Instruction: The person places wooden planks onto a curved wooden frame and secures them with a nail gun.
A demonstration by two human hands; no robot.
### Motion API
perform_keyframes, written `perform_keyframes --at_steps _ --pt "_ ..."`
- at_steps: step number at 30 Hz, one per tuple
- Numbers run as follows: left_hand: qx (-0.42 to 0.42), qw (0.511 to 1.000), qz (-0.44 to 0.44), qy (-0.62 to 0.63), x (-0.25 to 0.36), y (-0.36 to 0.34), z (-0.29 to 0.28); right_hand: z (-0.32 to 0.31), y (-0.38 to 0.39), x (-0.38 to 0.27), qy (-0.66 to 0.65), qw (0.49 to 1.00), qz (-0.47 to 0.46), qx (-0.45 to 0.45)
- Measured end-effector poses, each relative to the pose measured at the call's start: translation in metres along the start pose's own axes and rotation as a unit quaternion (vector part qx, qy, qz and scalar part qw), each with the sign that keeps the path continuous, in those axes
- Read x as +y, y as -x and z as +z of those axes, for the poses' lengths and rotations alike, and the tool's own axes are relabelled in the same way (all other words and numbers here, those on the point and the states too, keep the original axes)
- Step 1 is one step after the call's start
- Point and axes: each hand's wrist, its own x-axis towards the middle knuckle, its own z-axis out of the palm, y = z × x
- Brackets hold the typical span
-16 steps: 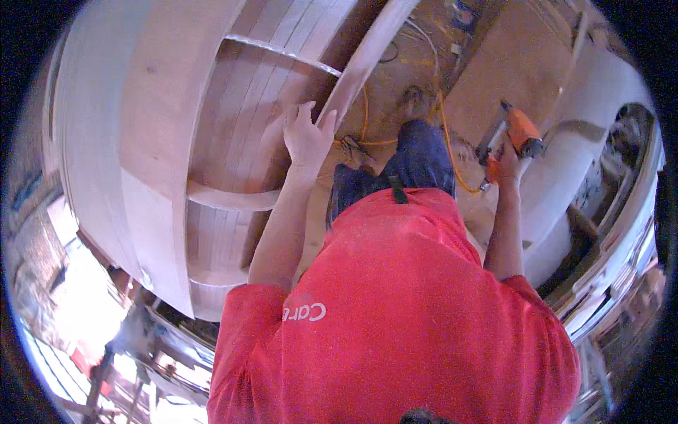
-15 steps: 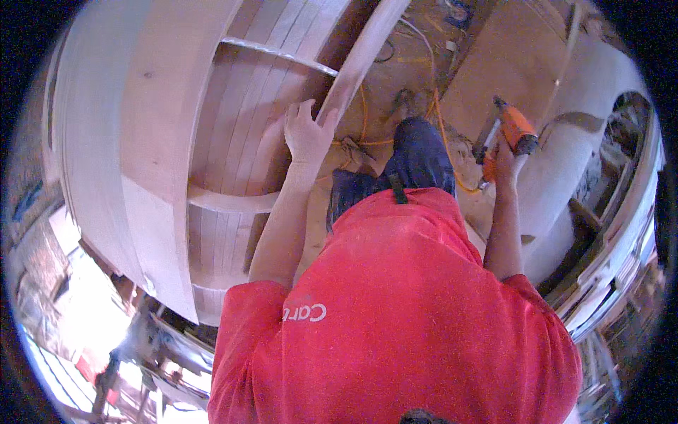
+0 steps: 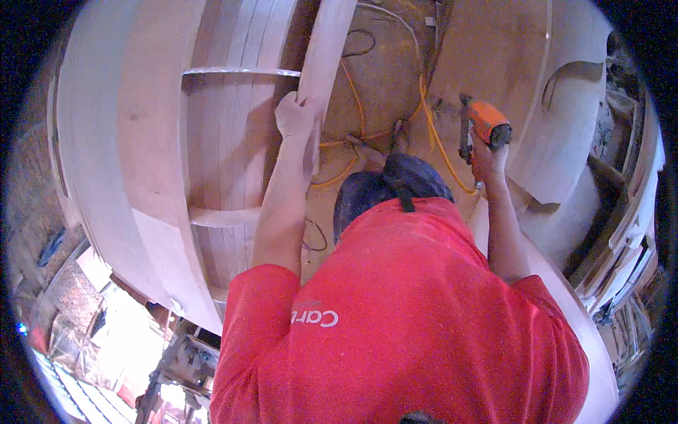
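Observation:
My left hand (image 3: 295, 115) is closed on the inner edge of a long pale wooden board (image 3: 329, 53), the near rail of a large wooden frame. Its thumb lies over the board, while the other fingers are partly hidden. In my right hand (image 3: 489, 161) is an orange and black nail gun (image 3: 489, 121), gripped by its handle and held apart from the frame. The gun's dark nose points forward, away from me. Between the rails of the frame run thin cross slats (image 3: 240, 71) and a curved crosspiece (image 3: 224, 217) nearer to me.
A yellow-orange air hose (image 3: 432, 134) winds over the dusty floor (image 3: 385, 78) near my feet. To the right lie large wood sheets (image 3: 487, 56) and a curved pale panel (image 3: 565, 134). Wide smooth panels (image 3: 152, 141) form the left side of the frame.
My left hand's fingers, spread beside the board before, have closed on its edge. The nail gun has shifted a little to the left in the picture, and the whole view has turned slightly.

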Motion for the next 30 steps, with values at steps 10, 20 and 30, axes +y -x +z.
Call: perform_keyframes --at_steps 10,20,30 --pt "-0.012 0.999 -0.045 0.001 -0.014 -0.011 0.008 -0.024 -0.025 0.025 0.027 0.997 0.068 -0.025" --pt "-0.066 0.99 -0.04 0.117 0.025 0.019 -0.002 -0.024 -0.019 0.024 -0.055 0.983 0.168 -0.052" --pt "-0.055 0.993 0.026 -0.097 -0.014 -0.007 0.007 0.074 -0.034 -0.022 -0.101 0.98 0.032 -0.169"
